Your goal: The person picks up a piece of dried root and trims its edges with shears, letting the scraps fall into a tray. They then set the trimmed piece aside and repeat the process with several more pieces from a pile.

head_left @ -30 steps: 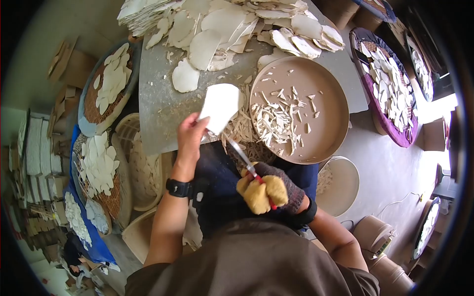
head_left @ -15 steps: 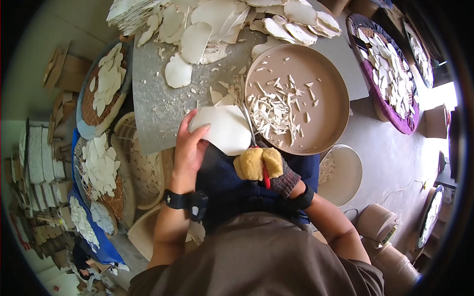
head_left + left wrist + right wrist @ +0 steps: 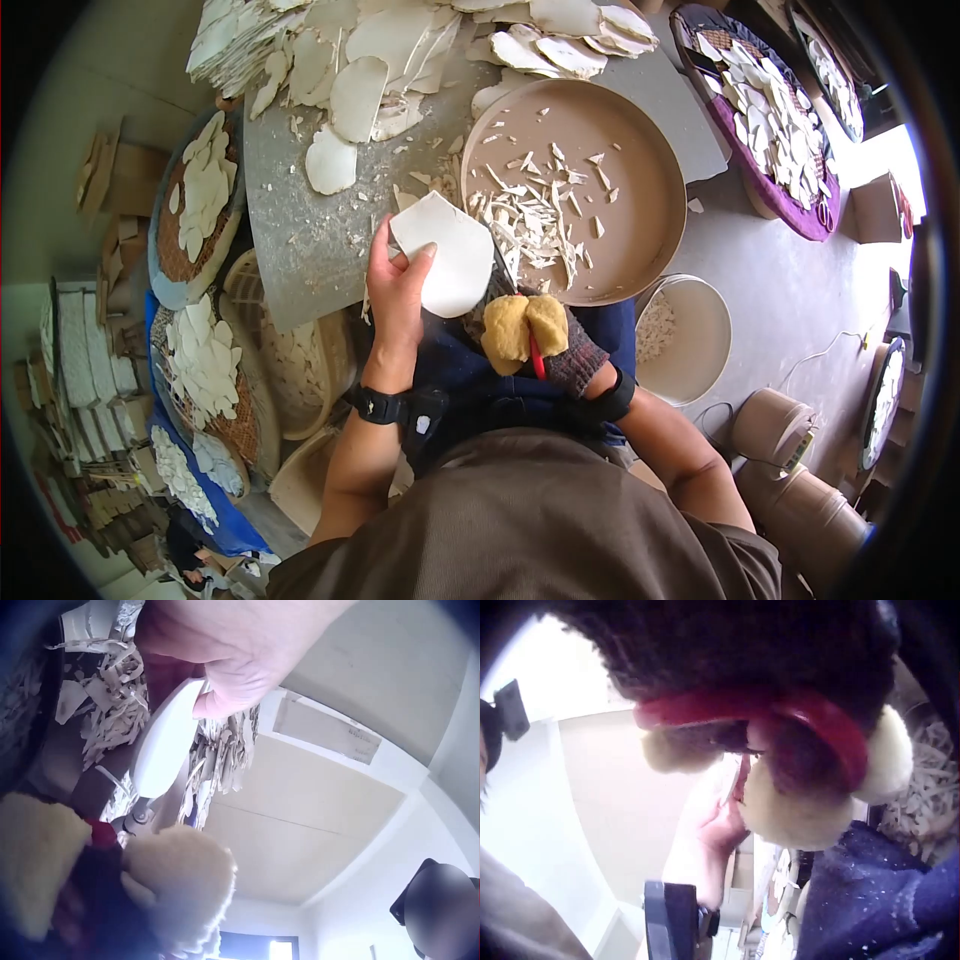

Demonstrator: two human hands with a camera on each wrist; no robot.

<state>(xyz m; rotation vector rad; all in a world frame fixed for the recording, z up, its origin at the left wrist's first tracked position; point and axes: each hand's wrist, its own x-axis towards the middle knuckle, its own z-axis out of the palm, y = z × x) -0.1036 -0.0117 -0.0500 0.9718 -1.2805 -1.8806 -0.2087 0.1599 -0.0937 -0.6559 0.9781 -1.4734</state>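
Observation:
My bare left hand (image 3: 398, 295) pinches a flat white slice (image 3: 445, 255) with smooth faces and angular edges, thumb on top. My right hand (image 3: 572, 362), in a dark knitted glove with yellow fuzzy padding (image 3: 525, 328) about the fingers, grips scissors by their red handles (image 3: 829, 739). In the head view the blades lie along the slice's right edge, partly hidden by it. The left wrist view shows the slice (image 3: 166, 746) nearly edge-on, its lower end right at the scissors' pivot (image 3: 139, 816). Both hands are over the lap, at the table's near edge.
A round brown tray (image 3: 630, 250) with white offcuts stands just right of the slice. More slices (image 3: 360, 95) are heaped at the back of the grey table (image 3: 285, 240). A pale bucket (image 3: 705, 340) is at right; basket trays of slices (image 3: 205, 350) flank the left.
The slice has come down toward the lap and been turned in my left hand. The scissors, apart from it a second ago, have moved up to its right edge.

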